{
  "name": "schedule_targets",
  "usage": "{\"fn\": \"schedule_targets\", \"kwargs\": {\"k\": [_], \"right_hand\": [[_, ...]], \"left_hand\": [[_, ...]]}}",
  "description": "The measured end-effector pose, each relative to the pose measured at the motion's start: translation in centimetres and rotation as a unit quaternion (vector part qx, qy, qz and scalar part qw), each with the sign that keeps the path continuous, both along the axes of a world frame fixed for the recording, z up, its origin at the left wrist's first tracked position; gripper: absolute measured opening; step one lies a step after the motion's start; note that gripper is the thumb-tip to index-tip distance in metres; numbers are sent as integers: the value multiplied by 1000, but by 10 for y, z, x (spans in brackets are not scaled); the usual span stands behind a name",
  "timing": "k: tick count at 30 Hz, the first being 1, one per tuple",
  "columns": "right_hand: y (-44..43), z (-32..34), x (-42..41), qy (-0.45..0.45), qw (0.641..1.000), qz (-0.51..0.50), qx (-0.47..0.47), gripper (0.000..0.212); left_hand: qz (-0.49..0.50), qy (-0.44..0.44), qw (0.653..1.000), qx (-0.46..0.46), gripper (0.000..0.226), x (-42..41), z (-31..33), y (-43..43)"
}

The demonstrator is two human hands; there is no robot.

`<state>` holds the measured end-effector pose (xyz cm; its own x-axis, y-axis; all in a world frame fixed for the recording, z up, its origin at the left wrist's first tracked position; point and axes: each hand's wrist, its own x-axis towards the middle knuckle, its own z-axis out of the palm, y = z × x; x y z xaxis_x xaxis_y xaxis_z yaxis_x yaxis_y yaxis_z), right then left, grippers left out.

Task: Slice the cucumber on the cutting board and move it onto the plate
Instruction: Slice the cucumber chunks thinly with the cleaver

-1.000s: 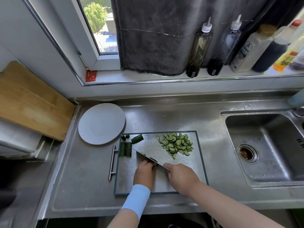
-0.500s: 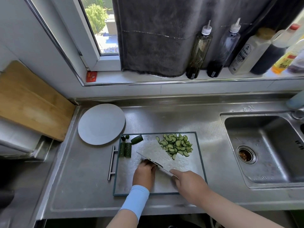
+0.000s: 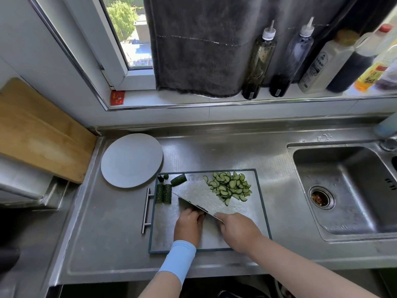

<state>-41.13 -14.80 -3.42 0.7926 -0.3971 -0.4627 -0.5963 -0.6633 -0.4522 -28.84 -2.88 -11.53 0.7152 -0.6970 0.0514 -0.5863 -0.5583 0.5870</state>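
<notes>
A steel cutting board with a dark rim lies on the counter. A pile of thin cucumber slices sits at its far right. Uncut cucumber chunks and a slanted piece lie at its far left corner. My right hand grips the handle of a cleaver, whose blade slants across the board's middle. My left hand has its fingers curled against the blade, holding down a cucumber piece that is almost wholly hidden. The round grey plate stands bare, left of and behind the board.
A sink lies to the right, with a tap at its far corner. Several sauce bottles line the window sill under a dark towel. A wooden board leans at the left. The cutting board's bar handle sticks out left.
The cleaver's broad face showed a second ago; now the blade stands more on edge and lower. My right hand has shifted slightly right. The left hand stays in place.
</notes>
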Motion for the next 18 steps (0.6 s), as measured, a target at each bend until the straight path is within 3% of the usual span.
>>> {"fn": "schedule_targets", "kwargs": {"k": [11,18], "right_hand": [[8,-3,-9,-18,1000,-9,-15,32],[0,3,-31,-15,1000,-7,-20,35]], "left_hand": [[18,7,1000,13,11,-3,1,1],[10,-17,1000,-3,20,-3,9,0]]}}
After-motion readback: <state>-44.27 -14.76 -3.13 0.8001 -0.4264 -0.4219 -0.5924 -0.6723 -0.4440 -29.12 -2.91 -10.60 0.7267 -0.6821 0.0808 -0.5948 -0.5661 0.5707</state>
